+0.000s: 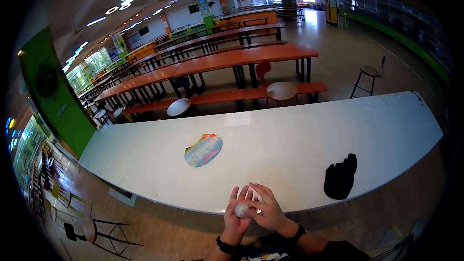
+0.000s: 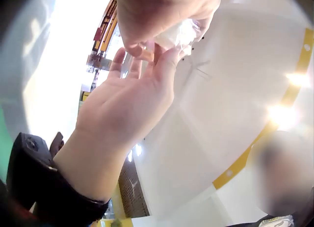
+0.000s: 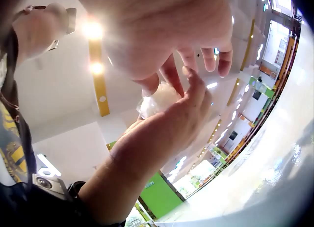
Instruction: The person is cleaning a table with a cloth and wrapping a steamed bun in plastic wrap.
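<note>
I am at a long white bench (image 1: 290, 140) with a smooth, faintly shiny top, in a large hall with a brown floor (image 1: 321, 29). Beyond the bench's far edge run rows of orange tables (image 1: 241, 58), more than I can count, with a long orange seat (image 1: 212, 98) along the nearest. At the bench's left end stands an upright green panel (image 1: 72, 125), and high above the bench is a pale ceiling (image 2: 235, 65) with yellow strips and bright lamps.

Two things lie on the bench: one oval printed card (image 1: 203, 151), left of its middle, and one black thing (image 1: 339, 181), near its front edge toward the right end; I cannot tell what that is. Past the bench's far edge I count two round-topped seats (image 1: 179, 108), one with a red back, and farther right one stool (image 1: 369, 71).

One white lump (image 1: 241, 210) in clear plastic is between my two hands, at the bench's near edge. My left hand (image 1: 234, 222), palm up, holds it with the thumb against the plastic; my right hand (image 1: 271, 212), arched over it, narrows thumb and finger onto it. I wear two black bands (image 1: 226, 246), one round each wrist, just outside the bench's near edge
</note>
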`<state>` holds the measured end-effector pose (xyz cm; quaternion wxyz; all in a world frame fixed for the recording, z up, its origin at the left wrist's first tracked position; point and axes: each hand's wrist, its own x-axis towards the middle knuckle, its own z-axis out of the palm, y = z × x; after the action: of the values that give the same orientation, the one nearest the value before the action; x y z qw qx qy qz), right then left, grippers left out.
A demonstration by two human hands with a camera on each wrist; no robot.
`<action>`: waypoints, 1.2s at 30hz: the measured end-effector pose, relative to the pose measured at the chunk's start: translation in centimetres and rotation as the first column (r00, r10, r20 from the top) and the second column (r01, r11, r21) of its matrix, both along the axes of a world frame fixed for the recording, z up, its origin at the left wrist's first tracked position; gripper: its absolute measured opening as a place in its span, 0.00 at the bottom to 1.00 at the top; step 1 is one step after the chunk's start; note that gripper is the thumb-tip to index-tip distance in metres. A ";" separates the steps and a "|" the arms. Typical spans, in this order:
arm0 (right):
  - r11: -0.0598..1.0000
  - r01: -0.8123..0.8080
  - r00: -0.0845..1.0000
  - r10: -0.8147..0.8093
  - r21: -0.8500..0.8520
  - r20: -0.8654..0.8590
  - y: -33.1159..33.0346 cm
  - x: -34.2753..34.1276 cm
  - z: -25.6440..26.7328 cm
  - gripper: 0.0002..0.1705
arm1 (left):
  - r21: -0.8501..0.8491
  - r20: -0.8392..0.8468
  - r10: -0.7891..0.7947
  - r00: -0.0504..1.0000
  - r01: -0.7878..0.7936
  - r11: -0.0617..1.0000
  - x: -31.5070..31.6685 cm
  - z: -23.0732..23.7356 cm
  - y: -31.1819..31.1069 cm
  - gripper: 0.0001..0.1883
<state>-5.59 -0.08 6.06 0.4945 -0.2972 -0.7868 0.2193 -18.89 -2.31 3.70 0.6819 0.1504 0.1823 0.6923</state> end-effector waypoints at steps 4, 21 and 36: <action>0.993 0.117 0.993 -0.118 -0.019 -0.028 -0.3 1.7 -0.9 0.19 | 0.017 0.064 -0.018 0.998 0.017 1.000 2.5 -0.3 0.6 0.31; 0.467 0.883 0.416 -0.818 0.038 0.398 2.7 26.3 -7.5 0.34 | -0.013 -0.172 0.205 0.964 -0.211 0.978 -6.8 -1.4 -0.2 0.26; 0.527 0.833 0.479 -0.536 -0.168 0.696 7.7 32.8 -12.0 0.31 | -0.177 -0.547 0.078 0.833 -0.206 0.962 -9.1 -2.2 -6.6 0.25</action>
<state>27.18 7.57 -5.90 0.1905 -0.7610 -0.6143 0.0846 -28.03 -8.94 1.52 0.5628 0.2438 0.4541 0.6462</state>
